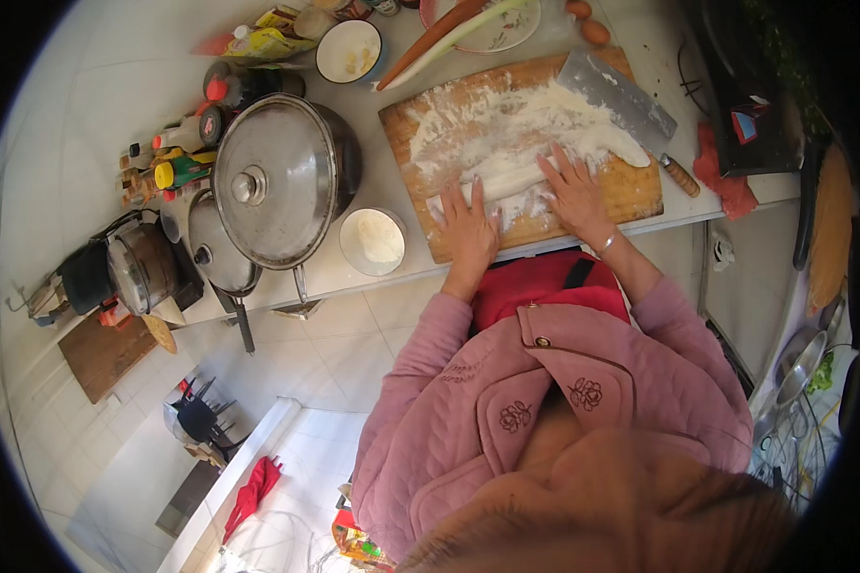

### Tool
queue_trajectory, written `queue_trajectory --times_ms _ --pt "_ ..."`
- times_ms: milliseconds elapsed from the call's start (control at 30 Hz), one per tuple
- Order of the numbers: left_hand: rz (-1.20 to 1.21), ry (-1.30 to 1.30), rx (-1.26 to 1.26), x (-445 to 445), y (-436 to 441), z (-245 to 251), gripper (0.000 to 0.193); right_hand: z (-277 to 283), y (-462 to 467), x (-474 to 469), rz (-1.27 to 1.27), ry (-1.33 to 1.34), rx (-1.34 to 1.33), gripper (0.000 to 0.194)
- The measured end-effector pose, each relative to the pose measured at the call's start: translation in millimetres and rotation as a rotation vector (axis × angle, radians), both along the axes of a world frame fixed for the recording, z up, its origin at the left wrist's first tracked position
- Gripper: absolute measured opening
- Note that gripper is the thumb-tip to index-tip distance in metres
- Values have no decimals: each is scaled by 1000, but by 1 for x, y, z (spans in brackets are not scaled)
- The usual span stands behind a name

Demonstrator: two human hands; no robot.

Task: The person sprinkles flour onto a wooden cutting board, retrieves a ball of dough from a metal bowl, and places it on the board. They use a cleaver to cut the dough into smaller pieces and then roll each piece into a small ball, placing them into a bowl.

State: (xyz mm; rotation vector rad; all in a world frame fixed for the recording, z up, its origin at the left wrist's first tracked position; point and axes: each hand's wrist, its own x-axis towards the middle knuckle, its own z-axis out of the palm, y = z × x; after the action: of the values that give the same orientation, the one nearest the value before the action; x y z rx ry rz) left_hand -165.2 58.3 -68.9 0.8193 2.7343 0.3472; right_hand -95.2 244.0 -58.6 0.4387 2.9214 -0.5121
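Observation:
A long rope of white dough (517, 182) lies across a floured wooden cutting board (627, 192). My left hand (469, 233) rests palm down at the dough's left end, with its fingers spread. Farther right, my right hand (577, 192) lies flat on the same rope, fingers apart, a bracelet at the wrist. Neither hand is closed around anything. Loose flour (487, 122) coats much of the board behind the dough. At the board's right side lies a cleaver (620, 99), its wooden handle past the edge. The dough under my palms is hidden.
A big lidded pan (276, 183) and a bowl of flour (373, 242) stand left of the board. Behind it are an enamel bowl (348, 51), a carrot (430, 41), a green onion (466, 39) and eggs (594, 31). A red cloth (724, 172) hangs over the counter's edge.

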Motion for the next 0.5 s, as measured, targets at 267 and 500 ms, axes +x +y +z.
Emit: queue_trajectory --times_ms 267,500 --pt "67 163 64 -52 4 -25 59 -38 26 -34 -110 234 44 61" --pt "53 110 -9 -6 -20 -15 54 -48 21 21 -132 -36 56 59"
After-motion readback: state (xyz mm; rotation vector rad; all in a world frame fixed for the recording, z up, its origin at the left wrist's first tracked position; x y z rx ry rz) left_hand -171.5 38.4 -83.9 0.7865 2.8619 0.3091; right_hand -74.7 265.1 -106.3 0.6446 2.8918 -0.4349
